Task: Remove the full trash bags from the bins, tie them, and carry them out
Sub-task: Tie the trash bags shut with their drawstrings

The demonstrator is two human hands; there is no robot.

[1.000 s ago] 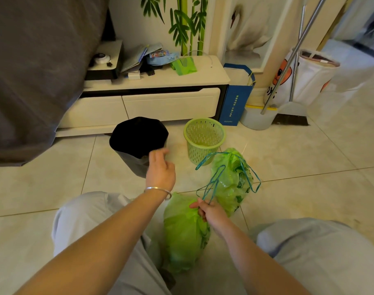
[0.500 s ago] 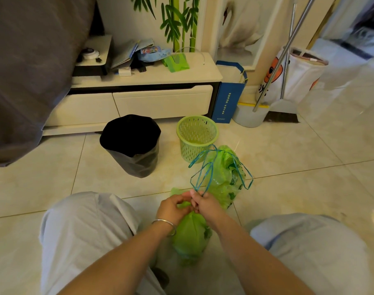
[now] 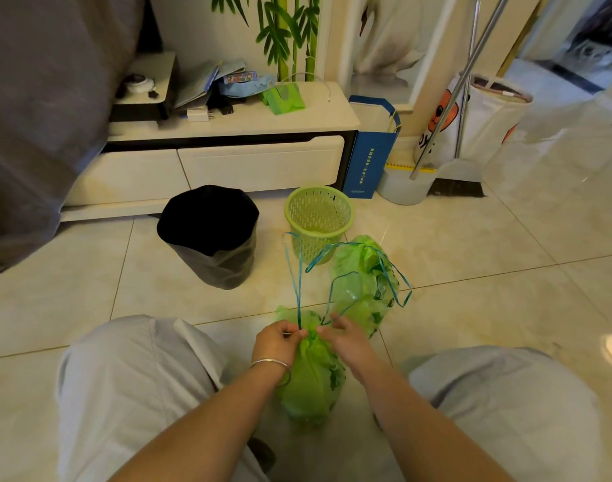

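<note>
A full green trash bag (image 3: 315, 377) stands on the floor between my knees, its neck gathered. My left hand (image 3: 276, 342) pinches one blue drawstring (image 3: 297, 290) at the neck. My right hand (image 3: 346, 339) pinches the other drawstring loop on the opposite side. A second green trash bag (image 3: 363, 283) with loose blue drawstrings lies just beyond, to the right. Behind it stands an empty green mesh bin (image 3: 318, 217). To its left is a bin lined with a black bag (image 3: 210, 234).
A low white TV cabinet (image 3: 228, 161) runs along the wall behind the bins. A blue paper bag (image 3: 367, 158), a white bucket (image 3: 405, 186), a broom and dustpan (image 3: 461, 175) and a white laundry bag (image 3: 478, 113) stand at the right. A grey cloth (image 3: 43, 109) hangs at left.
My left hand came back from near the black bin to the bag's neck and took one drawstring. Both hands now hold the strings close together at the gathered neck.
</note>
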